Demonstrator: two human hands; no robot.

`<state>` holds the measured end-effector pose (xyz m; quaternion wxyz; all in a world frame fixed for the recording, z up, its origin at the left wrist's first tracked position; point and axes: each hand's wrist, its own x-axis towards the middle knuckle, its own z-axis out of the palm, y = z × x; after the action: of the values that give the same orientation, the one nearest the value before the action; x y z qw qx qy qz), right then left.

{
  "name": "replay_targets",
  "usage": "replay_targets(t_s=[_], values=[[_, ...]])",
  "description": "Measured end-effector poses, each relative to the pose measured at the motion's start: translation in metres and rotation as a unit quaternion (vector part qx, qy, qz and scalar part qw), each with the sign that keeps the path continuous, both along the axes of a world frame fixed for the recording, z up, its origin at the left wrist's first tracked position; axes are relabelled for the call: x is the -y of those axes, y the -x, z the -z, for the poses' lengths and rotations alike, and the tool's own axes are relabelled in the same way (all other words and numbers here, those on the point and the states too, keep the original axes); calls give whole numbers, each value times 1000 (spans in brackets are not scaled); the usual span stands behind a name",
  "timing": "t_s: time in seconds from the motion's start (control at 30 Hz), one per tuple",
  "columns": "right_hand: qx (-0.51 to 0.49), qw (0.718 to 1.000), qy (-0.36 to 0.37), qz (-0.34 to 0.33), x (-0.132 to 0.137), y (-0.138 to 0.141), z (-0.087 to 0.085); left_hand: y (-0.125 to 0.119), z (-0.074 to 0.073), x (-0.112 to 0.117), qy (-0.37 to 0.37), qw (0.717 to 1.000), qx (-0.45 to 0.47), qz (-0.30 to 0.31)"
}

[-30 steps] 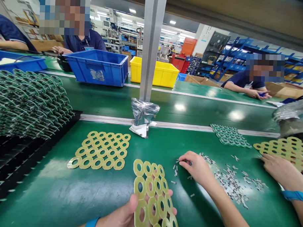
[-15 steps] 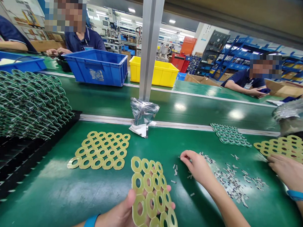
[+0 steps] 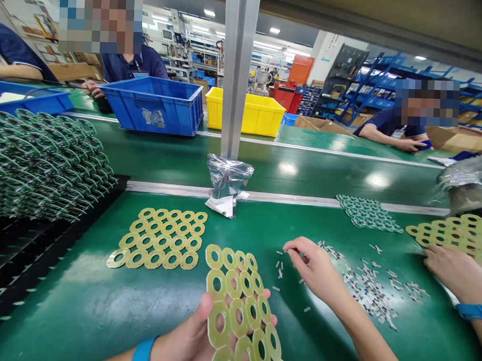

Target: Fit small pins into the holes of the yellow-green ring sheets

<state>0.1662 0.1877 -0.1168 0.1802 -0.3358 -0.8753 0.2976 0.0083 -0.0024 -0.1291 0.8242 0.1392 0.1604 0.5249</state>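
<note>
My left hand (image 3: 192, 326) grips a panel of pale yellow ring-shaped boards (image 3: 238, 312), tilted up, its thumb on the left edge and fingertips showing at the right. Over the green table, my right hand (image 3: 311, 262) is closed in a pinch. A small silver component (image 3: 279, 252) shows at its fingertips, too small to make out well. Several loose ones (image 3: 280, 271) lie just below. A scattered pile of small silver-and-black components (image 3: 373, 293) spreads right of that hand. Another yellow ring-board panel (image 3: 155, 243) lies flat to the left.
A co-worker's hand (image 3: 455, 269) with a blue wristband rests by a yellow panel (image 3: 460, 233) at right. Green boards (image 3: 368, 214) lie near the rail. Stacked green boards (image 3: 44, 163) stand left. A silver bag (image 3: 228, 185) sits before the metal post (image 3: 239, 75). Blue (image 3: 156, 106) and yellow bins (image 3: 263, 113) stand behind.
My right hand has shifted slightly left with the small component at its fingertips. The panel in my left hand has moved slightly left and up.
</note>
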Motion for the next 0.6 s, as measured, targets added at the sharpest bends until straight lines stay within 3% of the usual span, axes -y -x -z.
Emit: replay_targets(t_s=[0.13,0.27,0.4,0.6], values=[[-76,979,190,-18,21,10,-7,0,3,0,-8,1000,8,5],[-107,946,305,-26,38,19,-3,0,6,0,-4,1000,21,-6],[-112,929,351,-31,42,22,3,-1,9,2,-18,1000,23,-6],[-121,928,350,-32,41,20,4,-1,9,1,-29,1000,4,-4]])
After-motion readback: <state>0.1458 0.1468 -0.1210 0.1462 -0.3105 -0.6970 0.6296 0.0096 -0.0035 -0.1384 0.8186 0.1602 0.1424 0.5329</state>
